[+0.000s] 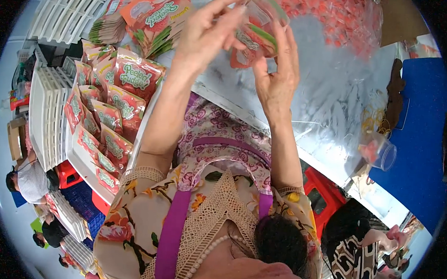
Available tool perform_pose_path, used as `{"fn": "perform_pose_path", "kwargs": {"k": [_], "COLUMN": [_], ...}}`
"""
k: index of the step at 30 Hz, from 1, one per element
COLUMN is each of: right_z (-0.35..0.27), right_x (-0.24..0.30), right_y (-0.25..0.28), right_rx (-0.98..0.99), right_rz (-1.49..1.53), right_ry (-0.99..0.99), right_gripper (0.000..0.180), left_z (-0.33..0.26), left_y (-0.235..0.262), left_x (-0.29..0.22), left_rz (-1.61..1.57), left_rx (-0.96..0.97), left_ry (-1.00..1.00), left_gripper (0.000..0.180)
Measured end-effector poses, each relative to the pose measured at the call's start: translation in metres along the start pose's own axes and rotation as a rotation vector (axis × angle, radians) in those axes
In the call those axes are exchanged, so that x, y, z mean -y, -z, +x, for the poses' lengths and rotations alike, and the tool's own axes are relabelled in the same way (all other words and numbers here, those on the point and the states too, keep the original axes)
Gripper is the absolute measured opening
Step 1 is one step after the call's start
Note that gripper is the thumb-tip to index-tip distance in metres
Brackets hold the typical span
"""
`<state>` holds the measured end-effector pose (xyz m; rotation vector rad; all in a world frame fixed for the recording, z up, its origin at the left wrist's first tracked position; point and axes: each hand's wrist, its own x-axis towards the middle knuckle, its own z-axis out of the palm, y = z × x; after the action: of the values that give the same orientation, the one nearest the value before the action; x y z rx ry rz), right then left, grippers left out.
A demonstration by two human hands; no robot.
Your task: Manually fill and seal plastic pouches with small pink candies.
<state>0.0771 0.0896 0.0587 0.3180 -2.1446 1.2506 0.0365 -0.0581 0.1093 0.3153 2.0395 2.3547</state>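
A red and green plastic pouch [257,41] with a clear upper part hangs upright over the near edge of the metal table [310,83]. My right hand [279,72] grips its right side between thumb and fingers. At the pouch's left, my left hand [208,34] has its fingers stretched and apart; they are a little blurred, and the fingertips overlap the pouch's top. To the left lie stacks of flat printed pouches [156,17]. Pink-red wrapped pieces [333,19] form a heap at the far right of the table.
A white tray [95,166] of several filled pouches [120,110] stands at my left, beside stacked white trays [50,117]. At right are a clear plastic cup [382,151], rubber bands [374,118], a blue board [424,108] and a red stool [321,193]. Other people sit nearby.
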Motion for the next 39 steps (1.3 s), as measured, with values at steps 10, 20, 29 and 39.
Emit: {"fn": "perform_pose_path", "kwargs": {"k": [10,20,29,39], "right_z": [0.018,0.035,0.021,0.034], "right_x": [-0.007,-0.025,-0.005,0.002], "right_y": [0.009,0.04,0.023,0.023], "right_rx": [0.032,-0.091,0.003,0.122], "right_rz": [0.319,0.439,0.477,0.362], "right_ry": [-0.163,-0.405,-0.327,-0.315], "right_gripper": [0.044,0.007,0.007,0.013], "left_z": [0.031,-0.012,-0.014,-0.022], "left_y": [0.056,0.021,0.047,0.051], "left_x": [0.06,0.063,0.044,0.047], "left_rz": [0.02,-0.267,-0.004,-0.023], "left_rx": [-0.052,-0.196,0.073,-0.145], "left_ry": [-0.092,-0.008,0.037,-0.02], "left_gripper": [0.014,0.004,0.018,0.017]}}
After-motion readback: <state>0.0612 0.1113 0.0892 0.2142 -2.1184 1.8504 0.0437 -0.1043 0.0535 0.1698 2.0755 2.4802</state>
